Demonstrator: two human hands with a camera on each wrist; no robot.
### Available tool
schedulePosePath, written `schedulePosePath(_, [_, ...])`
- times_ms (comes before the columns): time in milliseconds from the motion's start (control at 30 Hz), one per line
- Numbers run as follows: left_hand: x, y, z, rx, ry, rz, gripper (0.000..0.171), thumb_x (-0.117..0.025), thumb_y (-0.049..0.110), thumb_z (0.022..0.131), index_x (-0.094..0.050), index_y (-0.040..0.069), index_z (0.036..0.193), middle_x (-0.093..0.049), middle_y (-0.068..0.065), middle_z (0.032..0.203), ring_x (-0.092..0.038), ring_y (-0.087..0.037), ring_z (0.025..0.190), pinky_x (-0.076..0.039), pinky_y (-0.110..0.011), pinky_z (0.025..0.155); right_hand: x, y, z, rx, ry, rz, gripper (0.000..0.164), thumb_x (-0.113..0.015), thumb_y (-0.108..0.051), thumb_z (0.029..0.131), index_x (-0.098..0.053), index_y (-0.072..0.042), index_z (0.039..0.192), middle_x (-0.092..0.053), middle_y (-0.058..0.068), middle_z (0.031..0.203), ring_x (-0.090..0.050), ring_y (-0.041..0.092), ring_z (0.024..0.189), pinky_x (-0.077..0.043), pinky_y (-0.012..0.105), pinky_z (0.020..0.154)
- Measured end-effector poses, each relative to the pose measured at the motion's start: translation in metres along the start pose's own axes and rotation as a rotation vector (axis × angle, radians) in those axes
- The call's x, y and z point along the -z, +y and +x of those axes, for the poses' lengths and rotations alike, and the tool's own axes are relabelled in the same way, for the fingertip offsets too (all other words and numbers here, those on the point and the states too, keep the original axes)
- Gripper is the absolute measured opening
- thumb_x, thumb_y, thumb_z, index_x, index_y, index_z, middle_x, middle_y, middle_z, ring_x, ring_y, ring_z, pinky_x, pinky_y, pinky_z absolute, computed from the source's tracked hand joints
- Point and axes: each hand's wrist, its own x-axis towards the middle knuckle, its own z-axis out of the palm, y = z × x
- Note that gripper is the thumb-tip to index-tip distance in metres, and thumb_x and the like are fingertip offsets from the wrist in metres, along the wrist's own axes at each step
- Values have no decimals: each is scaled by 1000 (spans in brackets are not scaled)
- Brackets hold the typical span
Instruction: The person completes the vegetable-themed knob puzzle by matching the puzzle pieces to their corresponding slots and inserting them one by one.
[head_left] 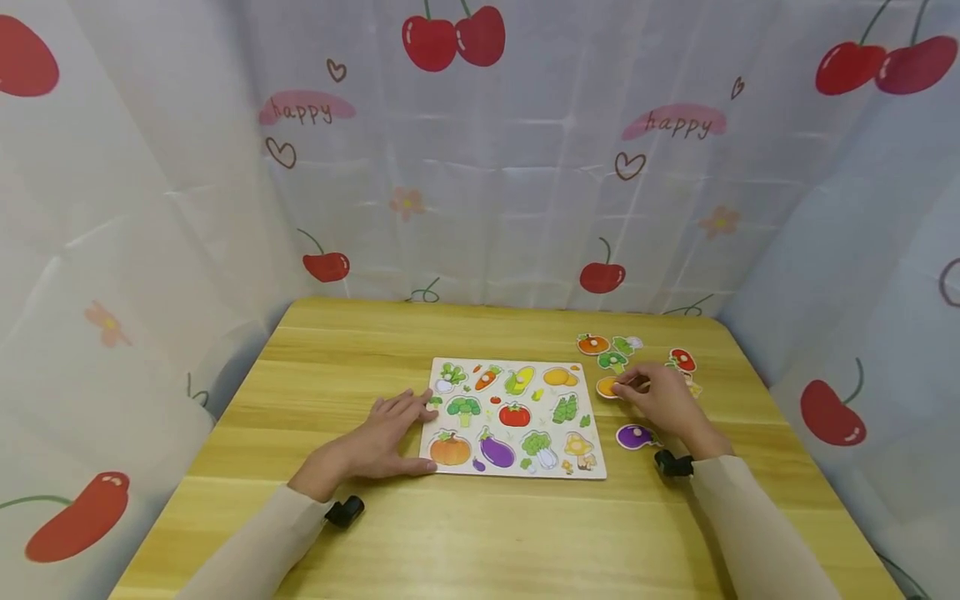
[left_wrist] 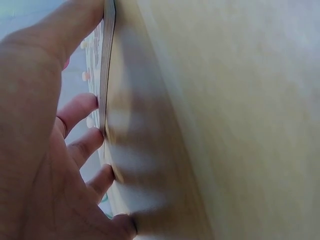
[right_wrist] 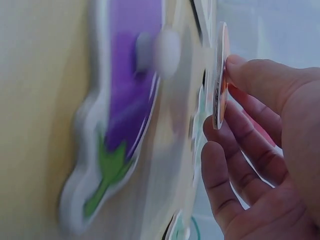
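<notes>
From where I'm standing: left hand point(head_left: 378, 440) spread loosely, thumb and fingertips at the left edge of the puzzle board point(head_left: 542, 417); right hand point(head_left: 667, 408) pinching the orange piece point(head_left: 607, 387) just right of the board. Eggplant piece point(head_left: 634, 437) on the table point(head_left: 487, 533) (knob up), pumpkin piece point(head_left: 592, 344) and broccoli piece point(head_left: 612, 360) farther back

Orange-faced piece point(right_wrist: 224, 90) seen almost edge-on, pinched between thumb and fingers of the right hand point(right_wrist: 302, 145). Nearer the camera, a purple eggplant piece point(right_wrist: 122, 95) is shown, green stem end point(right_wrist: 112, 167) pointed toward the frame's bottom; pale knob point(right_wrist: 168, 52) blurred. Wood surface point(right_wrist: 35, 70) seen beneath. Greenish piece point(right_wrist: 198, 125) glimpsed beyond; its shape is obscured by the angle.
</notes>
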Motion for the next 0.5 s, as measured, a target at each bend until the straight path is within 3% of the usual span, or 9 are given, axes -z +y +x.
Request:
schedulePosePath(333, [0,3,1,2,-9,-9,101,-88,59,102,-45,6,176,-36,-16,191,-20,-55,181,-9,-86,140,-11,-17,16,-10,-18,19,23,-87,-28,108,-83,-6,114,-84,15,113,-81,32,104,-64,42,91])
schedulePosePath(500, [2,3,1,10,-8,1,102,-88,61,101,-44,7,177,-34,-16,192,-20,-54,181,-10,-85,141,-18,-25,26,25,-12,15,22,-87,-28,108,-84,-7,113,-85,14,111,-81,33,104,-65,46,91])
